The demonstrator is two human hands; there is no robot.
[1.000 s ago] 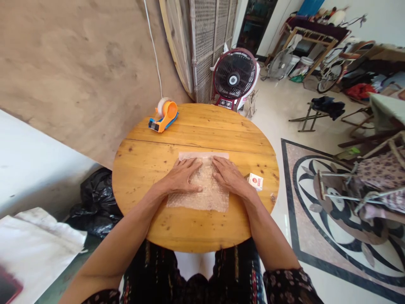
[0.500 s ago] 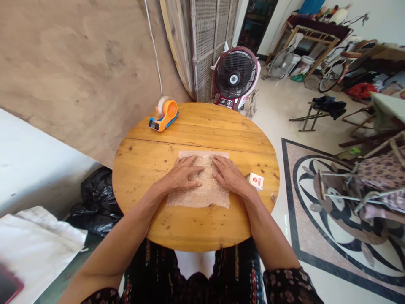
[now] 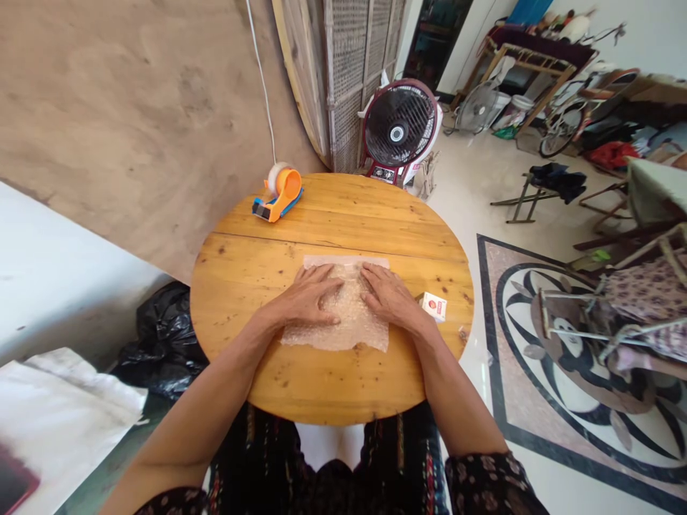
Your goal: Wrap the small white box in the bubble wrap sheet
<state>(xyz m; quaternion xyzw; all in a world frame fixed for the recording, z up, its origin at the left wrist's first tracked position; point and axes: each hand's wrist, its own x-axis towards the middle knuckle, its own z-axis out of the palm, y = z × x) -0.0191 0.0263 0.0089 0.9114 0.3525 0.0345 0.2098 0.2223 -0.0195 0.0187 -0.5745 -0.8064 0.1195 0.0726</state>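
A sheet of clear bubble wrap point(image 3: 351, 315) lies flat on the round wooden table point(image 3: 343, 390) in front of me. My left hand point(image 3: 311, 297) rests on its left side, fingers spread and palm down. On the right side of the sheet lies my right hand point(image 3: 389, 292), also flat with the fingers apart. A small white box point(image 3: 434, 306) with a red mark stands just right of my right wrist. Farther back on the left of the table is an orange and blue tape dispenser point(image 3: 282, 194) with a roll of clear tape.
A dark red fan point(image 3: 400, 129) stands behind the table's far edge. A wooden panel point(image 3: 134, 107) rises at the left, with a black plastic bag point(image 3: 166, 336) below it. On the right are a small folding stool point(image 3: 529, 193) and a chair with patterned cloth point(image 3: 649, 286).
My left fingers have shifted very slightly on the bubble wrap, and its near left corner has moved a touch left. My right hand stays in place.
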